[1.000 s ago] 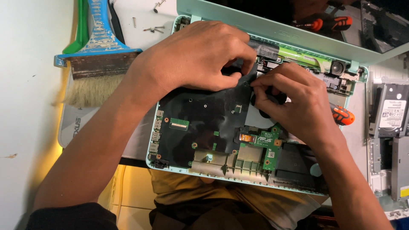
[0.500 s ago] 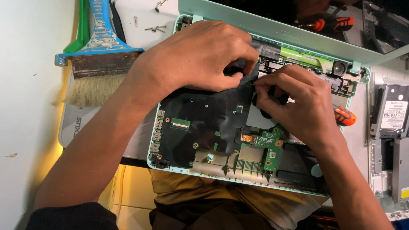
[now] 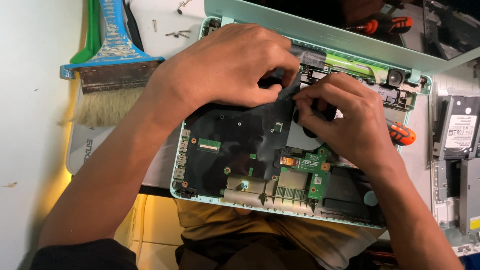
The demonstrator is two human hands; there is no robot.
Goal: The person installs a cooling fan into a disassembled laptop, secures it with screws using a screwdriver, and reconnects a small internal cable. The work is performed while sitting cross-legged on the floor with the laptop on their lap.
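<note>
Head view, item one: my left hand [image 3: 227, 65] and right hand [image 3: 345, 117], fingers pinching black film [image 3: 240, 130] over the opened laptop [image 3: 210, 197]; paintbrush [image 3: 112, 65] well left of fingers.

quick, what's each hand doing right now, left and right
Left hand: fingers pinched on the black sheet over the laptop's board.
Right hand: closed around an orange-handled screwdriver, fingertips at the same sheet edge.

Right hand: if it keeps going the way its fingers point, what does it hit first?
The right hand points left, toward the left hand. Its fingertips would likely meet the left thumb and the black sheet edge there; depth is unclear.
</note>
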